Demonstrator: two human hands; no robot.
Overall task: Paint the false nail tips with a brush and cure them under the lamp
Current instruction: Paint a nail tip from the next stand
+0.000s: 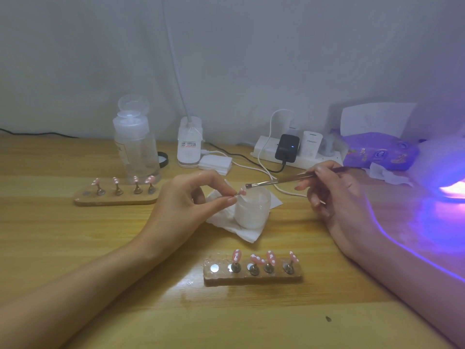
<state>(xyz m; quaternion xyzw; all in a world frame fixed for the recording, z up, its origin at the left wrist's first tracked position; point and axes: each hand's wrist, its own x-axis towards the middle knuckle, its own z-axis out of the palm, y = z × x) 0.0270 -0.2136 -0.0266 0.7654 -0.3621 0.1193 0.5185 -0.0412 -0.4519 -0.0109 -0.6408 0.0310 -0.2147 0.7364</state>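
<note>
Pinching the thin metal stem of a pink nail tip [242,190] between thumb and forefinger of the left hand [191,197], just above the rim of a frosted white jar [253,210]. Gripping a brush [276,182] pen-style in the curled fingers of the right hand [337,195], with the bristles aimed at that tip and perhaps touching it (too blurred to settle). Standing the jar on a crumpled white tissue [244,234] at the middle of a wooden table [75,235]. Showing, nearest the camera, a wooden rack [253,279] with four dotted tips [236,255], pink with white spots, upright on small stands, plus one bare metal disc [214,268] at the rack's left end. Showing a second rack [115,199] farther back on the left, likewise with four pink tips [136,179] on stands, just in front of a clear plastic bottle [136,149]. Catching a violet glow from a curing lamp [450,185] at the right edge, with light spilled over the tabletop and along the right forearm. Lining the back wall, from left to right: a white stand [189,147] with a tall bent neck, a stack of white pads [215,163], a power strip [266,148] with a black adapter [286,148] plugged in, and a purple tissue pack [380,152] near the lamp.
</note>
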